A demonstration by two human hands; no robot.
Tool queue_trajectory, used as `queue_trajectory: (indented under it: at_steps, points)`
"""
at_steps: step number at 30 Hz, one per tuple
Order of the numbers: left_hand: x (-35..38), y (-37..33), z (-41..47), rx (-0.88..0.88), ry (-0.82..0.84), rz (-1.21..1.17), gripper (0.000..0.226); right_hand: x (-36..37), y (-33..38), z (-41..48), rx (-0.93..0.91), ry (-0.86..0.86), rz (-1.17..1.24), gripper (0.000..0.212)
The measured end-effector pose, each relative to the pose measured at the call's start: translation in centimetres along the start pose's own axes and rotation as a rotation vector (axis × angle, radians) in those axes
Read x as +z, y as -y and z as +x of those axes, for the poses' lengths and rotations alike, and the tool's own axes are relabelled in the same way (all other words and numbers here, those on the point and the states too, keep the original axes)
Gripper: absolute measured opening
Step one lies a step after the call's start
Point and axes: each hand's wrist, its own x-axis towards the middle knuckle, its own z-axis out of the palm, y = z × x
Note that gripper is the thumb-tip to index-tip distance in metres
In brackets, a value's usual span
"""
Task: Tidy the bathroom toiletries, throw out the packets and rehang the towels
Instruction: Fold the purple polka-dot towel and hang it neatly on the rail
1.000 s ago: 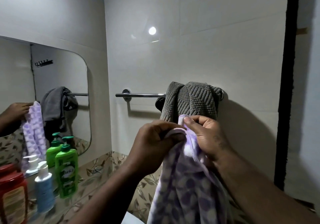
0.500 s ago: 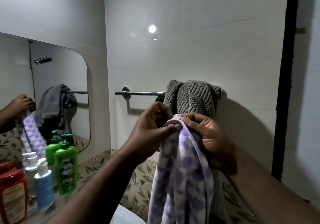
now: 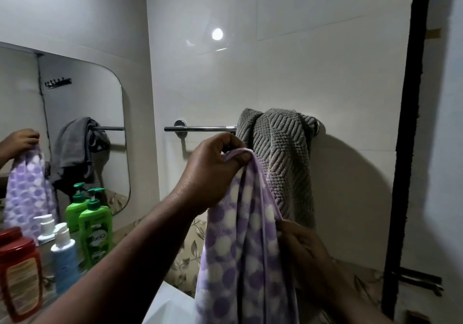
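A purple-and-white spotted towel [image 3: 245,243] hangs in front of me. My left hand [image 3: 213,170] pinches its top edge just below the chrome towel rail [image 3: 200,129]. Lower down, my right hand [image 3: 300,246] grips the towel's right edge. A grey ribbed towel [image 3: 278,148] is bunched over the right end of the rail, behind the spotted towel. The left stretch of the rail is bare.
On the shelf at the left stand a green pump bottle [image 3: 95,231], a blue-and-white pump bottle [image 3: 64,261] and a red jar [image 3: 18,276]. A mirror [image 3: 82,135] hangs above them. A white basin edge [image 3: 167,308] lies below. A black door frame [image 3: 406,148] runs down the right.
My right hand has let go of the towel's top and slid down its right edge. My left hand has stayed at the top and lifted the towel slightly toward the rail.
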Motion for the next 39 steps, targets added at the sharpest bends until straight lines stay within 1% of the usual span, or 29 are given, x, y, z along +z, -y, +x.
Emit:
queue_trajectory:
  at_steps: [1,2,4,5,6,9,11,12,13,15,17,19,21,23,25,27,28,29,31,32,33,35,36,37,39]
  points:
    - [0.1,-0.1,0.0,0.010,0.005,0.048,0.007,0.3,0.3,-0.8,0.009,-0.066,0.019,0.028]
    - [0.2,-0.3,-0.1,0.022,0.013,0.089,0.007,0.7,0.6,-1.3,-0.007,-0.124,-0.034,0.035]
    - [0.5,-0.7,-0.3,0.043,0.036,0.139,0.008,1.5,1.0,-1.8,-0.011,-0.210,-0.318,0.052]
    - [0.5,-1.0,-0.4,0.055,0.048,0.153,0.008,1.9,1.1,-1.6,-0.009,-0.269,-0.430,0.052]
    - [0.6,-1.3,-0.5,0.066,0.064,0.167,0.008,2.1,1.0,-1.4,-0.002,-0.327,-0.476,0.049]
    - [0.8,-1.9,-0.9,0.103,0.108,0.205,0.008,1.8,0.8,-0.6,0.003,-0.427,-0.447,0.037]
    - [0.7,-2.1,-1.1,0.125,0.118,0.211,0.008,1.4,0.5,-0.5,0.011,-0.436,-0.314,0.041]
    - [0.6,-2.1,-1.2,0.129,0.118,0.210,0.008,1.3,0.5,-0.5,0.010,-0.415,-0.233,0.043]
    - [0.3,-2.0,-1.2,0.129,0.119,0.204,0.008,1.3,0.8,-0.5,0.005,-0.376,-0.151,0.040]
    - [-0.2,-1.7,-1.1,0.110,0.121,0.154,0.008,1.4,1.5,-0.5,0.014,-0.283,-0.003,0.029]
    - [-0.9,-1.4,-1.0,0.054,0.129,0.056,0.007,1.1,1.7,0.0,0.096,-0.223,0.160,0.025]
    - [-1.5,-1.0,-1.1,0.006,0.144,-0.019,0.008,0.6,1.1,0.2,0.214,-0.146,0.305,0.026]
    - [-2.0,-0.6,-1.3,-0.018,0.141,-0.061,0.009,0.2,0.2,0.2,0.323,-0.052,0.358,0.026]
    - [-2.6,0.0,-1.4,-0.050,0.097,-0.118,0.008,0.0,-0.5,0.0,0.422,0.049,0.354,0.024]
    - [-3.3,0.8,-1.3,-0.106,0.034,-0.181,0.009,-0.2,-0.8,0.2,0.441,0.084,0.273,0.028]
    - [-4.0,2.0,-1.1,-0.185,-0.041,-0.233,0.010,-0.6,-0.6,1.0,0.404,0.018,0.179,0.013]
    - [-4.5,2.7,-1.0,-0.233,-0.092,-0.242,0.015,-0.9,-0.4,1.4,0.367,-0.014,0.158,0.015]
    - [-5.1,3.5,-0.8,-0.285,-0.147,-0.240,0.019,-1.1,0.2,2.0,0.338,-0.045,0.162,0.019]
    - [-6.5,4.9,-0.4,-0.396,-0.233,-0.267,0.020,-1.2,1.4,2.8,0.272,-0.066,0.237,0.009]
    - [-7.2,5.5,-0.3,-0.440,-0.260,-0.294,0.020,-1.1,1.9,3.2,0.254,-0.060,0.295,0.009]
    - [-7.8,6.1,-0.3,-0.468,-0.279,-0.311,0.020,-0.8,2.5,3.7,0.273,-0.057,0.353,0.016]
    - [-8.4,7.0,-0.4,-0.466,-0.301,-0.284,0.025,-0.5,3.2,4.8,0.309,-0.060,0.439,0.022]
    - [-8.4,7.1,-0.6,-0.443,-0.299,-0.234,0.030,-0.2,3.5,5.3,0.299,-0.057,0.423,0.021]
    - [-8.1,7.0,-0.7,-0.410,-0.272,-0.174,0.031,0.2,3.9,5.7,0.272,-0.033,0.325,0.018]
    - [-6.3,6.1,-1.6,-0.315,-0.125,-0.078,0.032,1.5,4.6,6.7,0.190,0.097,0.037,0.012]
